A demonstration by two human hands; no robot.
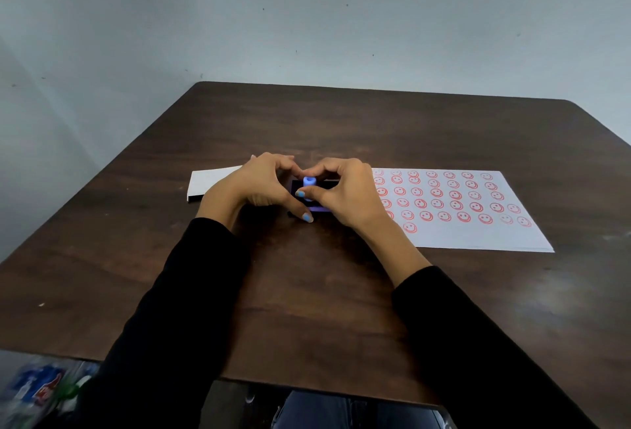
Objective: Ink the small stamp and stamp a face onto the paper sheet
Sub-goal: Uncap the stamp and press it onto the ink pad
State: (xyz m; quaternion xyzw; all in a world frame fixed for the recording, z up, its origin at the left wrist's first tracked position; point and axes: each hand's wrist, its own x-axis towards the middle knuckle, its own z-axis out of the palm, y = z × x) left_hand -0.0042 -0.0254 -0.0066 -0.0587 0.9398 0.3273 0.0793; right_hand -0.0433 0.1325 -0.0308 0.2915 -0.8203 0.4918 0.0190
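Observation:
A small pale-blue stamp (309,183) stands upright on a dark ink pad (321,207) near the middle of the brown table (307,292). My right hand (345,193) pinches the stamp from the right, thumb on its near side. My left hand (254,186) curls around the pad's left end, thumb along its near edge. The white paper sheet (478,230) lies to the right, covered with several rows of red smiling faces (444,215). Most of the pad is hidden under my hands.
A white flat box or lid (205,183) lies left of the pad, partly under my left hand. A grey wall rises behind the table. Plastic packaging (37,391) sits on the floor at the lower left.

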